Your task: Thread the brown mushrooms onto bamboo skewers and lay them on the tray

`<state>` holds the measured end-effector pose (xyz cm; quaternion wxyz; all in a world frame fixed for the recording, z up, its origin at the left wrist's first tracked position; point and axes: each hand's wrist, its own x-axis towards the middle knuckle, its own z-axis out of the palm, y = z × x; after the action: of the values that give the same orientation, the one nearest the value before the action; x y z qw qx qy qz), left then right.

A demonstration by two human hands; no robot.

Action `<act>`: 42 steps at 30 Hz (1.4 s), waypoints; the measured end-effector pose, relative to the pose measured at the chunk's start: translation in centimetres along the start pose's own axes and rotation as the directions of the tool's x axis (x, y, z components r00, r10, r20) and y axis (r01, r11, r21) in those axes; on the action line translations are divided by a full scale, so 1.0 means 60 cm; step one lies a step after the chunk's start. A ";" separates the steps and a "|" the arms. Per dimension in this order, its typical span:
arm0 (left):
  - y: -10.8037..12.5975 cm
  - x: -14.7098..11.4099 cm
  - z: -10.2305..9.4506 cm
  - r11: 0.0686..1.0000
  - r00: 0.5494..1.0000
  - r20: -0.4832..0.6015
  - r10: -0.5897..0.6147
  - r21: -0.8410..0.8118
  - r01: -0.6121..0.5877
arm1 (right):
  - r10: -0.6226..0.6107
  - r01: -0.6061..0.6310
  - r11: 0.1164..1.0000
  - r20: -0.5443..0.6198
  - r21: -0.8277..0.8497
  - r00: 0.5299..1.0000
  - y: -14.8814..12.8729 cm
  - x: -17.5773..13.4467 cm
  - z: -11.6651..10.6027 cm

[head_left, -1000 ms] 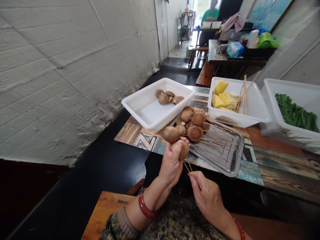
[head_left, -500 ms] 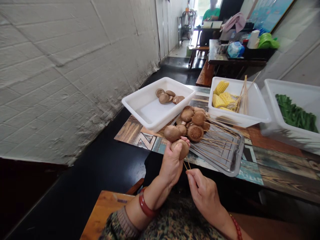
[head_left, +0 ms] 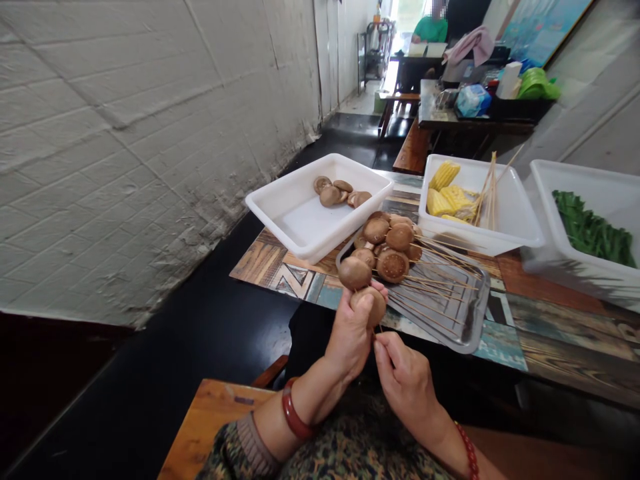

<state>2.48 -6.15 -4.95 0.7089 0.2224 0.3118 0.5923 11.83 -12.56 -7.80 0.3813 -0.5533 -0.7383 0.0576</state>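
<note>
My left hand [head_left: 353, 333] is closed round a brown mushroom [head_left: 371, 305], thumb across its cap. Just beyond it sits a second mushroom [head_left: 355, 273], apparently on the same sticks. Below the cap, my right hand [head_left: 407, 373] pinches the thin wooden skewers [head_left: 379, 328]; only a short length shows between the hands. Past my left hand lies a grey metal tray [head_left: 470, 337] with several skewered mushrooms [head_left: 393, 265] piled at its left end, their sticks pointing right. A white tub [head_left: 280, 230] behind holds several loose mushrooms [head_left: 330, 195].
A white tub [head_left: 505, 243] holds corn pieces [head_left: 453, 200] and upright skewers [head_left: 493, 190]. Right of it, another tub [head_left: 580, 257] contains green leaves [head_left: 593, 227]. A wall [head_left: 150, 133] runs along the left. Far back, a person in green [head_left: 431, 30] sits at a table.
My left hand and the two mushrooms have shifted slightly right and down, closer to my right hand. Less of the skewers shows between the hands. Both hands keep their grip.
</note>
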 end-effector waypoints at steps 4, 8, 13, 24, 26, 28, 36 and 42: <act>-0.008 -0.007 -0.003 0.999 0.999 -0.009 -0.036 0.003 0.036 | -0.015 0.014 1.000 -0.030 -0.026 0.999 0.001 0.008 0.000; 0.000 -0.009 0.001 0.999 0.999 -0.019 -0.039 -0.006 0.039 | -0.020 0.021 1.000 -0.028 0.012 0.999 0.000 0.008 -0.002; 0.022 -0.001 -0.001 0.995 0.996 -0.016 -0.090 -0.054 0.089 | 0.005 -0.003 0.998 -0.028 0.067 1.000 -0.001 0.008 -0.011; 0.042 0.014 0.000 0.998 0.999 -0.029 -0.035 -0.050 0.033 | -0.027 0.026 0.991 0.010 0.132 1.000 -0.007 0.003 -0.009; 0.039 0.015 0.003 0.999 0.999 -0.036 -0.012 -0.048 0.011 | -0.034 0.033 0.991 0.007 0.132 0.999 -0.006 0.001 -0.009; 0.038 0.017 0.005 0.999 0.999 -0.047 -0.010 -0.054 0.007 | -0.039 0.038 0.990 0.004 0.135 0.999 -0.004 -0.001 -0.008; 0.038 0.023 0.005 0.997 0.999 -0.043 -0.014 -0.071 0.011 | 0.007 -0.014 0.974 0.030 0.225 1.000 -0.007 0.004 -0.016; 0.026 0.003 -0.002 0.998 0.997 0.051 -0.058 0.014 0.057 | 0.069 -0.069 0.980 0.008 0.188 0.998 -0.012 0.022 -0.015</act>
<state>1.32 -5.69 -4.01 0.7321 0.2330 0.3035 0.5636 11.70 -12.04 -6.13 0.4290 -0.5401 -0.7102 0.1407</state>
